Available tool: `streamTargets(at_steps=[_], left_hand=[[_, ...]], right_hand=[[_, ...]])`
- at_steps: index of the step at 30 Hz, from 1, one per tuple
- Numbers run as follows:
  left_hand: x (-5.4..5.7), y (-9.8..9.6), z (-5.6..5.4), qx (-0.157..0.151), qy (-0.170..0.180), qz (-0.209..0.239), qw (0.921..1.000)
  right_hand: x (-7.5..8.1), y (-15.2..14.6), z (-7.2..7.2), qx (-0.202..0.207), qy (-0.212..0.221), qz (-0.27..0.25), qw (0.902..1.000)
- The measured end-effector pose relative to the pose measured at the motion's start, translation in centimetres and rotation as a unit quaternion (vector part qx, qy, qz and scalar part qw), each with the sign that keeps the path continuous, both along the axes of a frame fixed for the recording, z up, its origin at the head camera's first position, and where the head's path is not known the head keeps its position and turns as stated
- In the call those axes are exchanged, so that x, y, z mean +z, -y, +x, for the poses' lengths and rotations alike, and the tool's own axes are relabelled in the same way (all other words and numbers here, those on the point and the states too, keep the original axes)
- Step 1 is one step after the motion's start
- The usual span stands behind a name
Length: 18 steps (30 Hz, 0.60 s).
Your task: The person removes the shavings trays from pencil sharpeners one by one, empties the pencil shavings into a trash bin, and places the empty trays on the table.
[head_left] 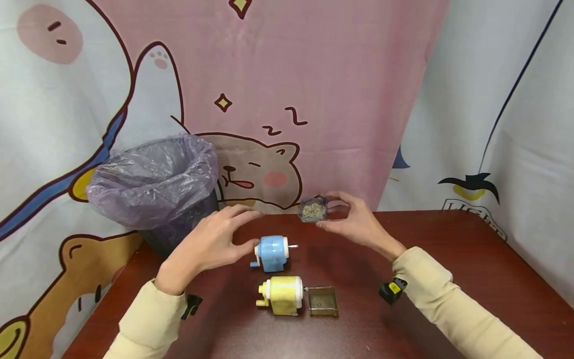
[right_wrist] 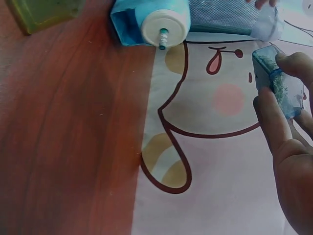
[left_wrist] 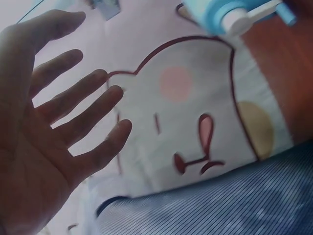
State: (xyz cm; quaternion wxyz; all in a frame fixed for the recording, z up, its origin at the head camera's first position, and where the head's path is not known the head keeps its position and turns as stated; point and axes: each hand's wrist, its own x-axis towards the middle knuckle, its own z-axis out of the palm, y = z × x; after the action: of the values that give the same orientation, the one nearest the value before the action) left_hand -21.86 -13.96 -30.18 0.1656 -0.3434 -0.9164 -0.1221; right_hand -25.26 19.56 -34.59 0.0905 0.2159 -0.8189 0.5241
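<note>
Above the back of the table, my right hand (head_left: pixel 354 219) pinches a small clear drawer (head_left: pixel 313 210) with pencil shavings in it. The right wrist view shows the drawer (right_wrist: pixel 279 81) between thumb and fingers. My left hand (head_left: pixel 219 237) is held with fingers spread beside the blue pencil sharpener (head_left: pixel 272 253); in the left wrist view that hand (left_wrist: pixel 63 117) holds nothing. The blue sharpener stands on the table with its crank to the left. Nearer to me is a yellow pencil sharpener (head_left: pixel 285 295), and at its right lies an amber see-through drawer (head_left: pixel 323 302).
A dark waste bin (head_left: pixel 179 219) lined with a purple plastic bag (head_left: pixel 152 184) stands at the back left. Behind the reddish-brown table (head_left: pixel 448 279) hangs a pink and white cloth (head_left: pixel 350 99) with cartoon animals.
</note>
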Motion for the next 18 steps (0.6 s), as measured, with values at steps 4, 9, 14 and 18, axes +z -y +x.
streamTargets(at_steps=[4, 9, 14, 18], left_hand=[[1.7, 1.4, 0.8, -0.003, -0.054, 0.032, 0.9981], [4.0, 3.9, 1.5, -0.016, -0.165, 0.090, 0.9821], [5.2, 7.2, 1.9, 0.021, -0.225, 0.129, 0.9656], [4.9, 9.5, 1.8, 0.076, -0.241, 0.150, 0.9557]], right_hand=[[0.5, 0.3, -0.3, 0.013, 0.018, -0.016, 0.9996], [0.8, 0.5, -0.5, 0.011, 0.030, -0.015, 0.9994], [1.3, 0.9, -1.0, 0.017, 0.026, -0.010, 0.9995], [2.1, 1.3, -1.5, 0.016, 0.014, -0.003, 0.9998]])
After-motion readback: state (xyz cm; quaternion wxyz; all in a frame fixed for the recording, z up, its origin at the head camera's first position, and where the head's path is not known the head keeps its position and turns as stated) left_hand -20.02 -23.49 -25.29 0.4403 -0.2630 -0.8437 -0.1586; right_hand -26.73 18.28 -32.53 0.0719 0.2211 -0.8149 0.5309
